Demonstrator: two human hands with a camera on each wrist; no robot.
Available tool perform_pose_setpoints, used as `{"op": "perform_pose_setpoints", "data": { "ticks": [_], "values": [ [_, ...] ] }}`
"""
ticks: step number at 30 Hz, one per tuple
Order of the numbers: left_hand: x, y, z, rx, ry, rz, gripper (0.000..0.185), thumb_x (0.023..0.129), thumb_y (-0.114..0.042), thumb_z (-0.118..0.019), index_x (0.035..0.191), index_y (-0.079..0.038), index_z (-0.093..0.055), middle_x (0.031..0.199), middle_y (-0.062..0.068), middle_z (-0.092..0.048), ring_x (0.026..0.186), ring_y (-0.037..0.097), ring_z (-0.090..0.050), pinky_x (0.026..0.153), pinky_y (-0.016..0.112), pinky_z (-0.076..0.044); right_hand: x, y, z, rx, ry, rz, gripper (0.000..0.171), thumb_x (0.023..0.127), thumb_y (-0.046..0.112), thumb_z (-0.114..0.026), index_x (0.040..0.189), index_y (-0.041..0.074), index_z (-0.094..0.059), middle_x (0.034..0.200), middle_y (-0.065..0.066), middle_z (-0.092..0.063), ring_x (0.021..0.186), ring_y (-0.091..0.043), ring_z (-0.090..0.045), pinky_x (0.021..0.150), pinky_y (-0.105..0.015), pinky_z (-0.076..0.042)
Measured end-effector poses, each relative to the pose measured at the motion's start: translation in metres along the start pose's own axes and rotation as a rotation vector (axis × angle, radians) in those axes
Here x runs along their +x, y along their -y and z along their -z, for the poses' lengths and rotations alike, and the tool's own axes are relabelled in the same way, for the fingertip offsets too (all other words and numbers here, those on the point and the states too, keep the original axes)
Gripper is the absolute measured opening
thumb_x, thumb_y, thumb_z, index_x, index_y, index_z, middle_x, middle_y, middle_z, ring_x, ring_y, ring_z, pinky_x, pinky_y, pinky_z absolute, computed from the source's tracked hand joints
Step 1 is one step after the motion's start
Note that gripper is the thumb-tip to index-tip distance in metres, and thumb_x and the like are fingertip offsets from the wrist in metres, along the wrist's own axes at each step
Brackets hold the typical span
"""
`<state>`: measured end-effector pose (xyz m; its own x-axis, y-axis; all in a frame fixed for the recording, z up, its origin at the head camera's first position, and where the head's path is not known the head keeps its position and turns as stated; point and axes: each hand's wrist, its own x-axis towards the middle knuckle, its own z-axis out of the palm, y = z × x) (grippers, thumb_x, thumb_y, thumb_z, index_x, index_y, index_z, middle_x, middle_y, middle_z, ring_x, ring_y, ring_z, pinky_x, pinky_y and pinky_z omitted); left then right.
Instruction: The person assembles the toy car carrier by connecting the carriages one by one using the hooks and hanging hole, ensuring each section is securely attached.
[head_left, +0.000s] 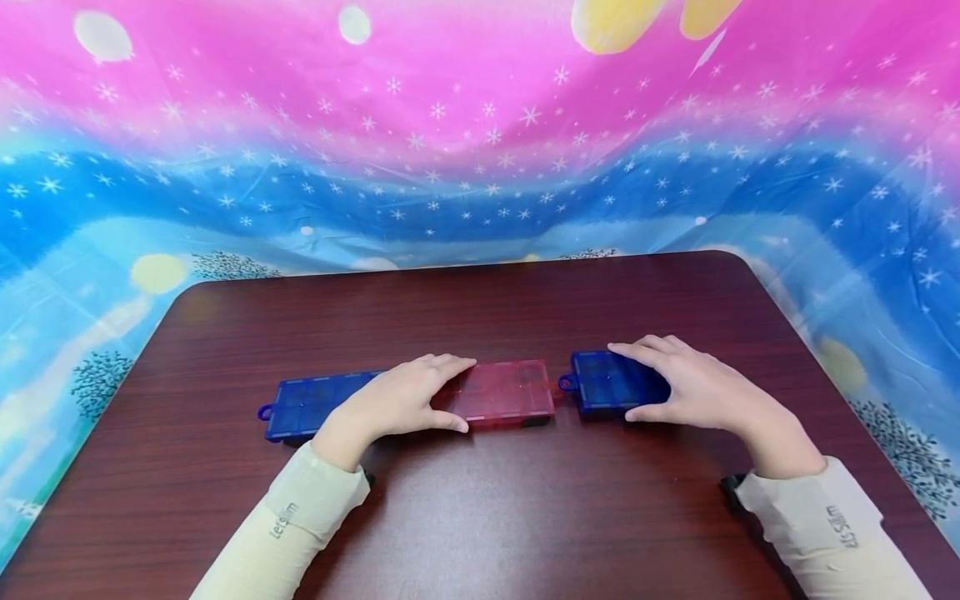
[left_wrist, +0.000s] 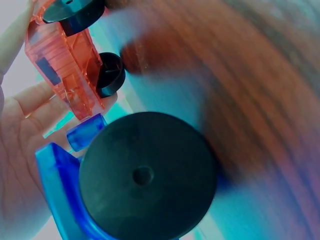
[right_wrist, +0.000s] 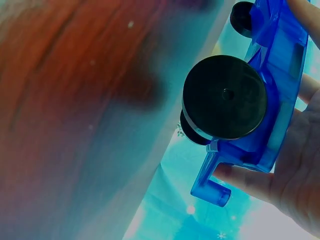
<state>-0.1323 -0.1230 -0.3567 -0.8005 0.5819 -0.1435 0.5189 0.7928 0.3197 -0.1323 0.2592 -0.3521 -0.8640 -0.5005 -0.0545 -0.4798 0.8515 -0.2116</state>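
A person's two hands rest on a row of three translucent toy wagons on a dark wood-grain worktop point(head_left: 480, 517); the left hand point(head_left: 401, 402) lies over the junction of a blue wagon point(head_left: 311, 406) and a red wagon point(head_left: 501, 392), thumb at the red wagon's near edge and fingers point(head_left: 450, 363) curled over its far edge, gripping it; the right hand point(head_left: 693, 385) holds a second blue wagon point(head_left: 607, 382) the same way, thumb at the near side and fingers draped over the top.

The red wagon sits mid-worktop, touching or all but touching the left blue one; the right blue wagon stands just beside it, its small round coupling loop point(head_left: 567, 383) pointing into the narrow gap between them.

If the work in hand is joining the row, it would likely go best by keeping both wagons flat on their wheels, lining the coupling loop up with the red wagon's end, and closing the gap slowly so nothing skews.

Each wagon is a flat rectangular slab of clear coloured plastic with a gridded top; the wrist views show black disc wheels point(left_wrist: 148, 175) beneath, and a stubby blue connector point(right_wrist: 212, 189) at the end of the right-hand wagon.

A bright pink-and-blue cloth point(head_left: 480, 125) with snowflakes hangs behind; cream sleeves point(head_left: 292, 533) cover both arms.
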Motion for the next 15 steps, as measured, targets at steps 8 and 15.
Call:
{"op": "perform_pose_setpoints", "data": {
  "ticks": [8, 15],
  "values": [
    [-0.0006, -0.0011, 0.0007, -0.008, -0.009, -0.013, 0.085, 0.073, -0.062, -0.065, 0.144, -0.025, -0.034, 0.143, -0.003, -0.042, 0.130, 0.016, -0.040, 0.104, 0.039, -0.037, 0.0005, -0.0011, -0.0034, -0.005, 0.014, -0.008, 0.085, 0.070, 0.056, -0.072, 0.142, 0.029, -0.037, 0.127, -0.003, -0.051, 0.117, -0.025, -0.044, 0.085, -0.051, -0.047],
    [-0.0015, -0.0010, 0.0009, -0.005, 0.003, -0.005, 0.085, 0.074, -0.060, -0.065, 0.144, -0.025, -0.033, 0.144, -0.003, -0.041, 0.130, 0.016, -0.040, 0.104, 0.039, -0.037, 0.0012, 0.0000, -0.0050, -0.012, 0.036, -0.010, 0.085, 0.070, 0.059, -0.070, 0.142, 0.028, -0.036, 0.127, -0.004, -0.050, 0.116, -0.027, -0.045, 0.084, -0.052, -0.047]
  ]
}}
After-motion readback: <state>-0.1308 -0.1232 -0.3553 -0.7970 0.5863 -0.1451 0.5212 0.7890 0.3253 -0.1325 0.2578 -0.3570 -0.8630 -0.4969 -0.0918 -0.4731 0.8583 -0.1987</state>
